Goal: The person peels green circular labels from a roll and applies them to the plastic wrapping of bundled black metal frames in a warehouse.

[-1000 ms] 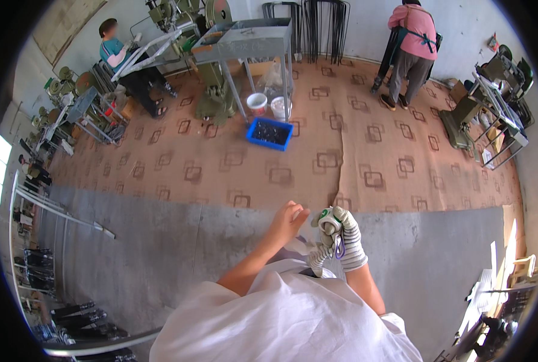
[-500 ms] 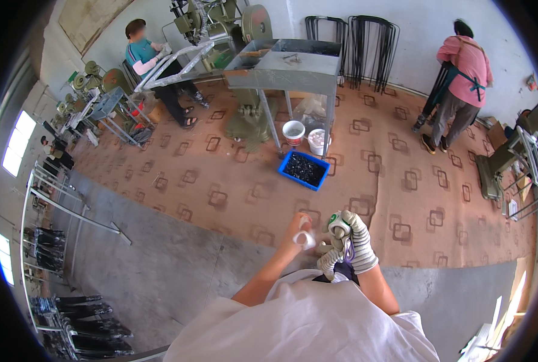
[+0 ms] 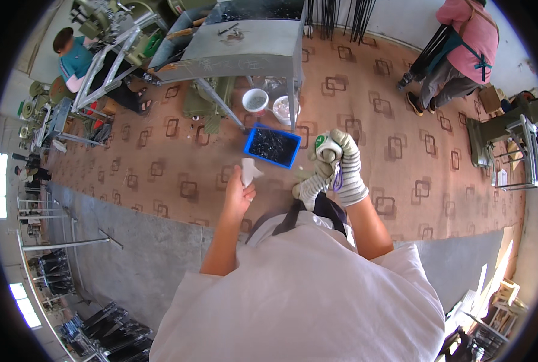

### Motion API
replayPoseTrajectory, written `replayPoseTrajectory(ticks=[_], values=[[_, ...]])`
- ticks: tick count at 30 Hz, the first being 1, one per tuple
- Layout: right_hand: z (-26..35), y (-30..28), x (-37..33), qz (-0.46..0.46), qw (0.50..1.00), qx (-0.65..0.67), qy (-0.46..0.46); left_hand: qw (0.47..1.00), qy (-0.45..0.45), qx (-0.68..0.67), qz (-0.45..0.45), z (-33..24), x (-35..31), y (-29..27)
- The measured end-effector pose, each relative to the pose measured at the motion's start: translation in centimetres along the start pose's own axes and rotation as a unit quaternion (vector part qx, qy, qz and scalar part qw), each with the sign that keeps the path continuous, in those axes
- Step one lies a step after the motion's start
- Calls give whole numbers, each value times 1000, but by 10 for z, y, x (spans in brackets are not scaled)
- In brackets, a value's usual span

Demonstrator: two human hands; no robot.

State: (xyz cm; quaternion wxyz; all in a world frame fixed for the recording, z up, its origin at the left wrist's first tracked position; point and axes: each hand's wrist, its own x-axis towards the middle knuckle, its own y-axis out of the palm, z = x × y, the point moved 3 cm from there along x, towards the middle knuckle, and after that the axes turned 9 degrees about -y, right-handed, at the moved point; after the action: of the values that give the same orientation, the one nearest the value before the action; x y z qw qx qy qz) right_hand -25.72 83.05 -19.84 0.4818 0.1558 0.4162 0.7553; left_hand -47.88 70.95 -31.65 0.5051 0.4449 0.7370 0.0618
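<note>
My left hand (image 3: 238,194) is bare and closed, pinching a small white strip (image 3: 250,172) that sticks up past the fingertips. A bit of white also shows around one of its fingers. To its right, my right hand (image 3: 347,163) wears a striped knit work glove. Its fingers are closed around a rounded white thing with a green face (image 3: 322,143), whose kind I cannot make out. A loose striped glove (image 3: 310,189) is bunched below it, and a thin purple loop (image 3: 339,176) hangs by the palm. The two hands are apart, in front of my white shirt.
Ahead stands a metal work table (image 3: 245,45) with a blue tray (image 3: 272,146) of small dark pieces and two white buckets (image 3: 255,101) below. A person in teal (image 3: 79,60) sits at a machine on the left; another in pink (image 3: 471,39) stands right. Dark bundled parts (image 3: 103,332) lie lower left.
My left hand has moved left, away from the right hand, with the white strip. The view has shifted, so the table and blue tray look nearer and further left.
</note>
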Motion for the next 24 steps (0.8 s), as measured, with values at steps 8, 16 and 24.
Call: replayPoseTrajectory(ticks=[8,16,24], values=[[0,1,77,-77,994,20,78,964,-237,-108,48,-32,170,10],[-9,12,126,-188,978,91,-12,991,-92,0,-94,-71,410,25],[-13,29,122,-290,944,121,-101,982,-177,66,23,-95,509,52]])
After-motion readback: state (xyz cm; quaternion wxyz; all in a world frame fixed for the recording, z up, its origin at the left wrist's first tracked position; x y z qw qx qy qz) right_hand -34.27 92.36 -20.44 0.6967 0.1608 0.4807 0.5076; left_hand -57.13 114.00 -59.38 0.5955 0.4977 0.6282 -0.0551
